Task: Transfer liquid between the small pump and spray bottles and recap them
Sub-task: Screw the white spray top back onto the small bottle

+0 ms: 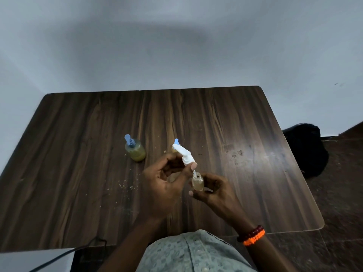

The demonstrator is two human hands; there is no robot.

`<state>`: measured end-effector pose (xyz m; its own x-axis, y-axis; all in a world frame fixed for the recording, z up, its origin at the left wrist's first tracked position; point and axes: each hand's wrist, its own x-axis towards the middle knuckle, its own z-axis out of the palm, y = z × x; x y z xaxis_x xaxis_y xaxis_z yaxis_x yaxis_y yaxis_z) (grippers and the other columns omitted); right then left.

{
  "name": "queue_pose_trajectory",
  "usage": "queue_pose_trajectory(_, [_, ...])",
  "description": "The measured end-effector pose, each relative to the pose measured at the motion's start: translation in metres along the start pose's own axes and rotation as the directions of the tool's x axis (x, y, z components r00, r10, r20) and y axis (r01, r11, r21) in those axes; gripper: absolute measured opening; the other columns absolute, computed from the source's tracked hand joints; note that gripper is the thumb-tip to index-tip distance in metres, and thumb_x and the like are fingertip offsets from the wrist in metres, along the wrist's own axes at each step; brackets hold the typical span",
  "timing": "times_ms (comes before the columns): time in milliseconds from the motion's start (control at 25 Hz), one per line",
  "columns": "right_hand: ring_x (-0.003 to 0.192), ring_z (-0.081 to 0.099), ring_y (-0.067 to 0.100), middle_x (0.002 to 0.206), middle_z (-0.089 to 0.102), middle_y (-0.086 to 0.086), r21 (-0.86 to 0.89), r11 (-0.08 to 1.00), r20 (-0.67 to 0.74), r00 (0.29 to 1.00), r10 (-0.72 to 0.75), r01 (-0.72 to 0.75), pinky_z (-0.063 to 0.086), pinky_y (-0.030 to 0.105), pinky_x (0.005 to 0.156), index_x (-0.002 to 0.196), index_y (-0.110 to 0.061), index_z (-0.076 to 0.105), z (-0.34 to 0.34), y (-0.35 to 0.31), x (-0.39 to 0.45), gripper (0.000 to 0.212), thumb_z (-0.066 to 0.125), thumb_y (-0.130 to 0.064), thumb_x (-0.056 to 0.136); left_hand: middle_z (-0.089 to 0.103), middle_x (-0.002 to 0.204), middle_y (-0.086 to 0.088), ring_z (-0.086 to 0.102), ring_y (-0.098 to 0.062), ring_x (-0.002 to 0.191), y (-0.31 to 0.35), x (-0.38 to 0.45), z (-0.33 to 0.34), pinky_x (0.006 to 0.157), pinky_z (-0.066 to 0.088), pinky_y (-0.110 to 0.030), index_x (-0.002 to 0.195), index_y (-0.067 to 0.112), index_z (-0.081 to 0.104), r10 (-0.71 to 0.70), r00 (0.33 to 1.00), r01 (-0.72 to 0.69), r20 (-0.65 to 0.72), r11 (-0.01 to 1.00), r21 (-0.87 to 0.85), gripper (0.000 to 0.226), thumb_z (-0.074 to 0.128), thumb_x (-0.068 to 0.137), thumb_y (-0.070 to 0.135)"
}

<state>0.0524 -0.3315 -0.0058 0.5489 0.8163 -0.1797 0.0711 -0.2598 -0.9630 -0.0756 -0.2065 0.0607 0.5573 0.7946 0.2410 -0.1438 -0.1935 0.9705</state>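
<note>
Dark wood-grain table (78, 173) with rounded corners fills the middle of the view, its far edge against a plain pale grey wall (176, 46). Pale crumbs are scattered on the tabletop left of the hands, and a dull glare patch lies to the right of them. Beyond the table's right edge sits a black bag (308, 148) on dark floor; a dark cable (59, 258) hangs off the near left corner.

Over the table's near centre, the right hand (214, 191) pinches a small clear uncapped bottle (198, 183) holding a little yellowish liquid, thumb and fingers around its lower body. The left hand (163, 185) pinches a white trigger spray head (183, 154) just above that bottle, its dip tube entering the open neck. Directly behind the spray head stands a second bottle with a blue pump top (176, 142), mostly hidden. Further left of the held bottle stands a round clear pump bottle of yellow-green liquid with a blue pump (135, 150), upright and well apart from the hands. Wide bare tabletop lies on both sides of the hands. An orange and dark red beaded bracelet (253, 235) circles the right wrist.
</note>
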Motion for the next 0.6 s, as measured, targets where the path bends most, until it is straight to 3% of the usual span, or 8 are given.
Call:
queue_pose_trajectory(320, [0.104, 0.076, 0.008, 0.112, 0.081, -0.004, -0.004, 0.998, 0.011, 0.998, -0.065, 0.065, 0.064, 0.024, 0.083, 0.122, -0.016, 0.076, -0.003, -0.009, 0.002, 0.037, 0.085, -0.011, 0.086, 0.077, 0.11, 0.01, 0.074, -0.013, 0.107, -0.013, -0.006, 0.003, 0.092, 0.062, -0.035, 0.115, 0.019, 0.077, -0.046, 0.98, 0.0, 0.192, 0.972, 0.233, 0.028, 0.082, 0.087, 0.02])
queue_pose_trajectory(480, [0.106, 0.075, 0.01, 0.114, 0.08, -0.003, -0.016, 0.997, 0.026, 0.997, -0.076, 0.077, 0.066, 0.036, 0.092, 0.123, -0.014, 0.075, -0.005, -0.017, 0.003, 0.038, 0.084, -0.012, 0.087, 0.068, 0.117, 0.006, 0.068, -0.019, 0.115, -0.021, -0.007, 0.002, 0.098, 0.059, -0.041, 0.125, 0.02, 0.074, -0.122, 0.955, 0.058, 0.27, 0.97, 0.236, 0.029, 0.073, 0.095, 0.023])
queue_pose_trajectory(600, [0.108, 0.075, 0.01, 0.115, 0.08, -0.004, -0.015, 0.997, 0.03, 0.996, -0.079, 0.079, 0.064, 0.039, 0.095, 0.125, -0.015, 0.075, -0.006, -0.018, 0.002, 0.039, 0.084, -0.011, 0.087, 0.063, 0.117, 0.005, 0.065, -0.022, 0.116, -0.02, -0.008, 0.007, 0.102, 0.057, -0.042, 0.131, 0.03, 0.069, -0.15, 0.935, 0.075, 0.32, 0.969, 0.236, 0.036, 0.072, 0.095, 0.033])
